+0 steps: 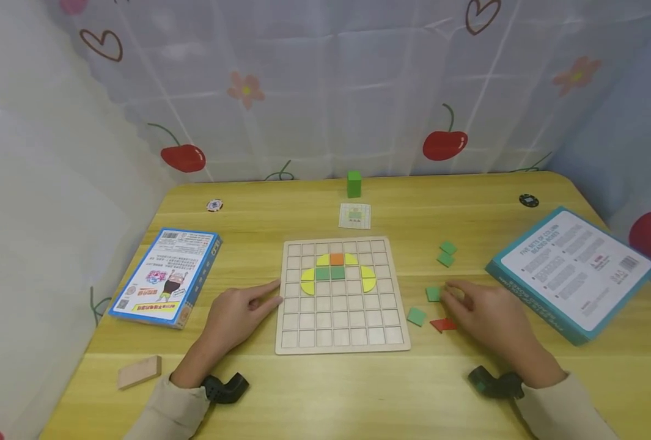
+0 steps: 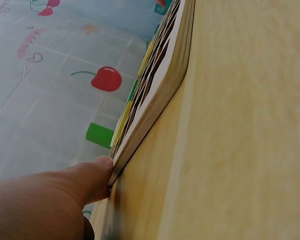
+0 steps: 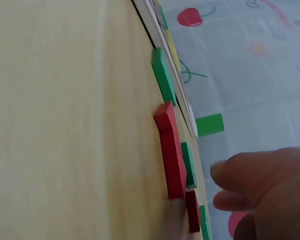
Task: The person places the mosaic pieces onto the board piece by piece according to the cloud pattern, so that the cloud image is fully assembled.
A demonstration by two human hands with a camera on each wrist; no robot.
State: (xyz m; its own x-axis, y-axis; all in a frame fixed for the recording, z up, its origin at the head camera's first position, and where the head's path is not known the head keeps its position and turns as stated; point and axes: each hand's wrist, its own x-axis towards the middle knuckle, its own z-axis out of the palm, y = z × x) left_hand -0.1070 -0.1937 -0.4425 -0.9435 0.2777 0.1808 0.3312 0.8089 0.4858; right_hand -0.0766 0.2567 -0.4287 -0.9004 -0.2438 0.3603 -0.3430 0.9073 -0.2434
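A wooden grid board (image 1: 323, 337) lies flat in the middle of the table. On it sit yellow curved pieces (image 1: 368, 278), an orange square (image 1: 337, 260) and two green squares (image 1: 330, 273). My left hand (image 1: 234, 315) touches the board's left edge with thumb and index fingertips apart. To the right, my right hand (image 1: 490, 315) hovers by a green square tile (image 1: 433, 294), partly above red pieces (image 1: 442, 324). In the right wrist view its thumb and fingers are bent, with no piece visible between them. Another green tile (image 1: 416, 316) lies by the board.
Behind the board are a pattern card (image 1: 355, 216) and a green block (image 1: 354, 184). A blue-edged box (image 1: 165, 278) stands left, a teal box (image 1: 573, 272) right. Two more green tiles (image 1: 447, 253), a wooden block (image 1: 139, 372) and two round chips (image 1: 214, 205) lie about.
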